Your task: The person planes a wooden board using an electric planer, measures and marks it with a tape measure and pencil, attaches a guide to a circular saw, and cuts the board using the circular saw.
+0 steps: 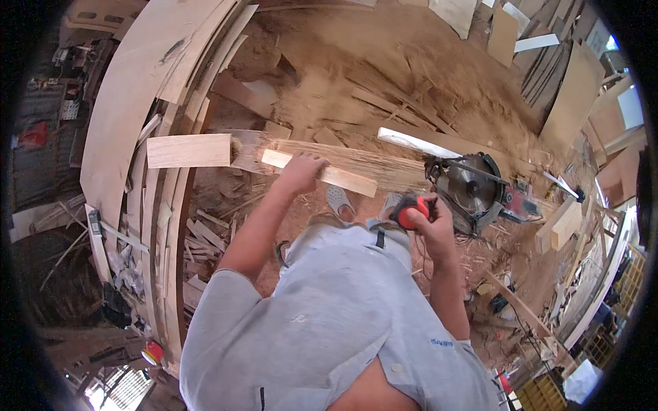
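My left hand lies over a pale wooden strip, its fingers wrapped over the strip's upper edge. The strip rests at a slant on a long, worn plank. In my right hand is a red and black tool, held near my waist; its exact kind is hard to make out. Just right of that hand stands a circular saw with a round blade and a red motor end. A short pale board lies across the plank's left end.
Tall stacked wood sheets curve along the left. Sawdust and scraps cover the ground ahead. A white-edged strip lies beyond the plank. Wood blocks sit at the right, with a cable and a long stick below them.
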A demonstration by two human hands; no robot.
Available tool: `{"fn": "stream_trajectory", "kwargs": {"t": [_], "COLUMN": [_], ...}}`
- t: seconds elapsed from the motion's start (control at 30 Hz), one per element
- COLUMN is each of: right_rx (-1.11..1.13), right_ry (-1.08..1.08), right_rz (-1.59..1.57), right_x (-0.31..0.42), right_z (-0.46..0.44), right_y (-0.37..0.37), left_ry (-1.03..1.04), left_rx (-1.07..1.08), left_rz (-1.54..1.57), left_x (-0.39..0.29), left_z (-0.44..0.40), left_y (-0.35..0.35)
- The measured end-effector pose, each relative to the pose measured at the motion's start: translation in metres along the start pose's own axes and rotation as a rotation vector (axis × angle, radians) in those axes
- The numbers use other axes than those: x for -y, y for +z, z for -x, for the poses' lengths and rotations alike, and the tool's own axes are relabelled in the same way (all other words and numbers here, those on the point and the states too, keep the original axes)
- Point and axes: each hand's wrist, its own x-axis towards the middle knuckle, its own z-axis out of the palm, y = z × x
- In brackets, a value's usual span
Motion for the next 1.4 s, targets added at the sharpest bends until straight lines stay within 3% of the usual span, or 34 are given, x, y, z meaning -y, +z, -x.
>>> {"fn": "stream_trajectory", "kwargs": {"t": [0.1, 0.27, 0.3, 0.4, 0.43, 0.53, 0.63, 0.73, 0.83, 0.93, 1.07, 1.2, 1.3, 1.4], "right_rx": [-0.067, -0.077, -0.050, 0.104, 0.210, 0.233, 0.444, 0.494, 0.377, 0.221, 0.095, -0.023, -0.153, -0.269], "right_ry": [-0.037, 0.022, 0.077, -0.233, -0.045, -0.034, -0.009, 0.039, -0.043, 0.091, 0.092, 0.094, 0.122, 0.164], "right_rz": [0.140, 0.150, 0.344, 0.388, 0.340, 0.180, 0.181, 0.215, 0.223, -0.036, 0.119, 0.071, 0.045, 0.043], "right_x": [-0.005, -0.032, -0.010, -0.058, -0.061, -0.061, -0.042, -0.046, -0.067, -0.106, -0.129, -0.135, -0.146, -0.144], "right_z": [-0.004, -0.010, -0.005, -0.011, -0.008, -0.001, 0.000, -0.004, -0.011, -0.025, -0.030, -0.035, -0.039, -0.039], "right_y": [0.023, 0.061, 0.070, 0.082, 0.079, 0.075, 0.055, 0.048, 0.040, 0.037, 0.042, 0.064, 0.085, 0.104], "left_ry": [0.128, 0.075, 0.067, -0.067, -0.057, -0.075, 0.068, 0.070, 0.001, -0.151, -0.222, 0.061, 0.218, 0.544], "left_rx": [-0.398, -0.149, -0.099, 0.034, -0.005, 0.211, 0.274, 0.304, 0.241, 0.255, 0.225, 0.194, 0.309, 0.237], "left_rz": [-0.201, 0.967, 1.211, 1.000, 0.943, 0.864, 0.814, 0.600, 0.489, 0.269, -0.064, -0.172, -0.193, -0.164], "left_x": [-0.008, -0.094, -0.111, -0.136, -0.135, -0.125, -0.115, -0.125, -0.138, -0.130, -0.126, -0.107, -0.100, -0.091], "left_z": [0.008, 0.043, 0.046, 0.050, 0.050, 0.056, 0.056, 0.048, 0.039, 0.025, -0.002, -0.046, -0.084, -0.108], "left_y": [0.003, -0.016, -0.012, -0.008, -0.001, -0.006, 0.001, -0.010, -0.032, -0.053, -0.089, -0.084, -0.078, -0.072]}}
